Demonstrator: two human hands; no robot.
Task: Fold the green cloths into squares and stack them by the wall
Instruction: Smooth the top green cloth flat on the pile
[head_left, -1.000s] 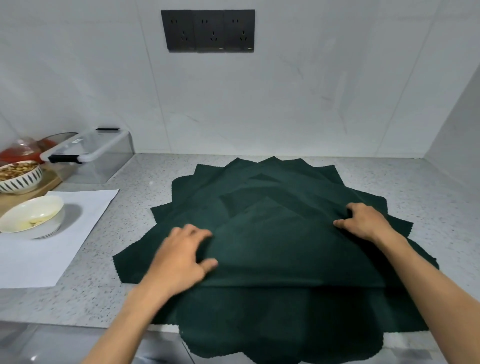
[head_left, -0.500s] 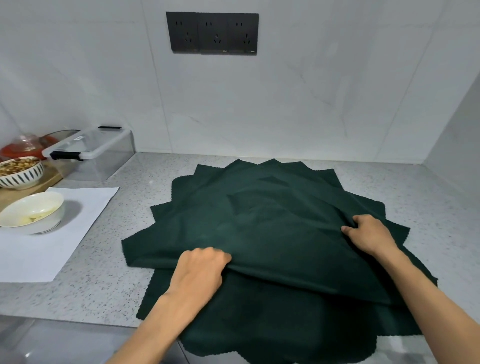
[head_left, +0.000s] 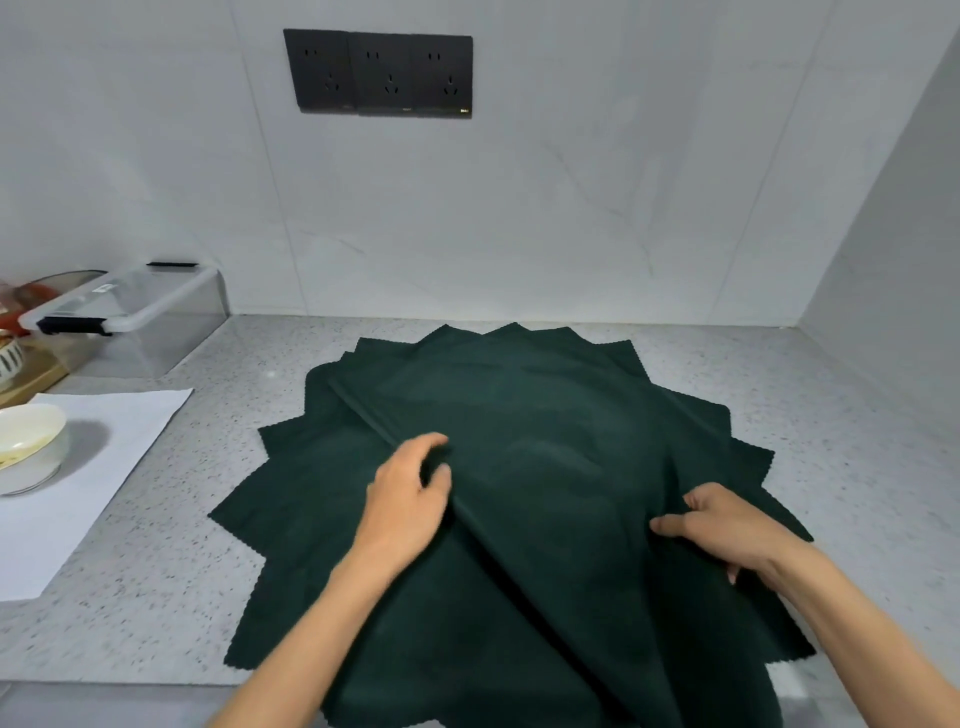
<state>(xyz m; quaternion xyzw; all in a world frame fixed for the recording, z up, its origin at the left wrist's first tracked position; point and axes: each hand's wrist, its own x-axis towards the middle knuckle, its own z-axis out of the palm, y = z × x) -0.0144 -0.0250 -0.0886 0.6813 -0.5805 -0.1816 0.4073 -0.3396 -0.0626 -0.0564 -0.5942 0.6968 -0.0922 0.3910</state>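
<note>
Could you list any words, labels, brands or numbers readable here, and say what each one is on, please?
Nothing can be read.
Socket panel: small marks along its lower edge, brightest at the right, too small to read.
Clear storage box: a label on its lid, too blurred to read.
White paper sheet: no print shows.

No writing can be read anywhere.

The black socket panel (head_left: 378, 73) on the wall at twelve o'clock carries a tiny pale mark at its lower right corner, too small to make out. The clear plastic box (head_left: 124, 317) at nine o'clock has a small white label on its lid, blurred beyond reading. The striped bowl (head_left: 9, 358) at the left edge shows only a pattern, no letters.
</note>
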